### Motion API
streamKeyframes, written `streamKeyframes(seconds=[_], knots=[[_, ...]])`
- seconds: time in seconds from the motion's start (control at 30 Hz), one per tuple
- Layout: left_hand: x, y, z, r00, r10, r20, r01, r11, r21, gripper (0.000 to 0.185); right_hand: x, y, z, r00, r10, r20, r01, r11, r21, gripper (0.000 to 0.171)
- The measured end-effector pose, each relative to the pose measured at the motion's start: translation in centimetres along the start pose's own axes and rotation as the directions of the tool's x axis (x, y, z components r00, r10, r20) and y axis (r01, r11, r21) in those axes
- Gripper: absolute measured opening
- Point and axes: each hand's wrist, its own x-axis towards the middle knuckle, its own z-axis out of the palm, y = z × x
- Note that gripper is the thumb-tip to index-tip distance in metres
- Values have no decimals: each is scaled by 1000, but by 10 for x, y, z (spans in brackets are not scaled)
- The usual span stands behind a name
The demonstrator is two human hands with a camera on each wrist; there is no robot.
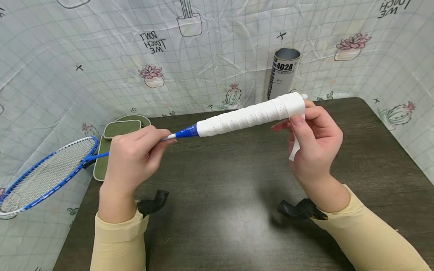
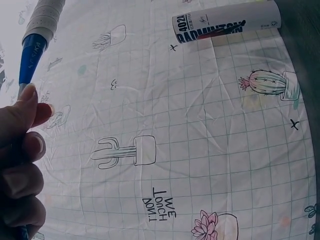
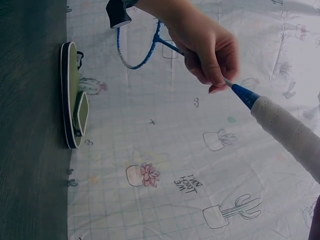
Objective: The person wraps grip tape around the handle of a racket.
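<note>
A blue badminton racket (image 1: pixel 47 173) is held level above a dark table (image 1: pixel 223 195). Its handle (image 1: pixel 251 114) is wrapped in white grip tape. My left hand (image 1: pixel 135 154) grips the thin shaft just below the blue cone (image 1: pixel 186 131); the wrist views show this cone (image 2: pixel 31 55) (image 3: pixel 245 95) too. My right hand (image 1: pixel 313 139) holds the butt end of the handle, thumb pressing the tape, and a loose white tape tail (image 1: pixel 294 150) hangs down from it. The racket head sticks out past the table's left edge.
A tall shuttlecock tube (image 1: pixel 283 73) (image 2: pixel 225 22) stands at the back of the table against a cactus-print cloth backdrop. A green flat case (image 1: pixel 116 141) (image 3: pixel 75 95) lies at the table's far left corner. Black wrist camera mounts (image 1: pixel 154 201) sit below both forearms.
</note>
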Motion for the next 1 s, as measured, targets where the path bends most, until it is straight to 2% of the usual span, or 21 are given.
streamKeyframes(seconds=[0.13,0.27,0.6,0.8,1.0], knots=[[1,-1,1,1000,-1,-8,1,1000,29,27,2,1,2,1000,-11,-1,11,1000,14,11],[1,-2,1,1000,-25,-2,25,998,50,31,2,3,3,1000,-14,6,14,1000,27,9],[1,-4,0,998,-39,42,39,999,7,7,3,3,2,1000,-4,1,4,1000,-12,9],[-1,-3,0,999,-30,40,30,1000,-2,15,1,4,0,1000,11,15,-10,1000,-28,6],[-3,0,-1,993,-42,111,42,999,-5,33,1,3,1,1000,8,26,-8,1000,-3,4]])
